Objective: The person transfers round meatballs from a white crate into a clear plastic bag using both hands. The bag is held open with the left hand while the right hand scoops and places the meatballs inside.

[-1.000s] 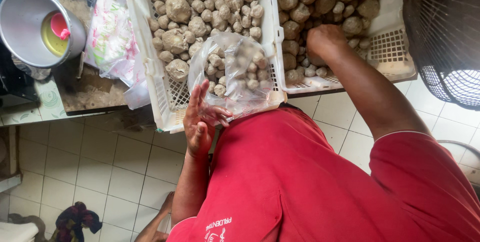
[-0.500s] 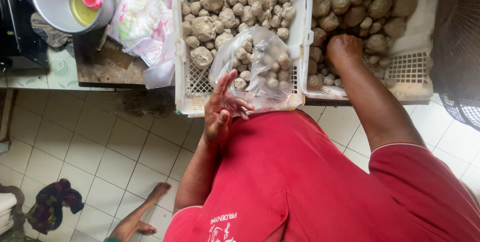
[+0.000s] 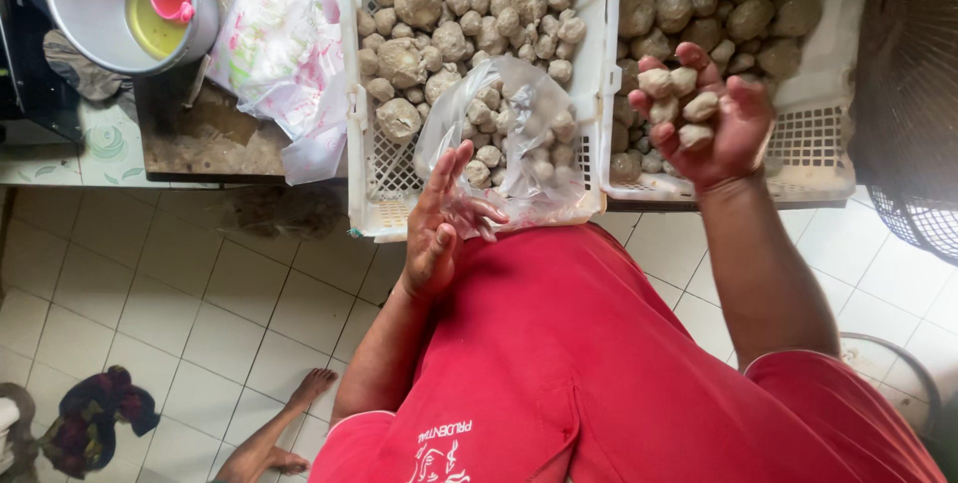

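Both crates (image 3: 379, 184) cut off at top, fan (image 3: 913, 94) cropped right

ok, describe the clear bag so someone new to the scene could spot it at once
Find the two white crates of grey-brown balls side by side at the top. The clear bag lies in the left crate's lower right corner, just above the red shirt, with the left hand holding its mouth. It alone is see-through plastic, part-filled with small balls; the bags left of the crate are printed.
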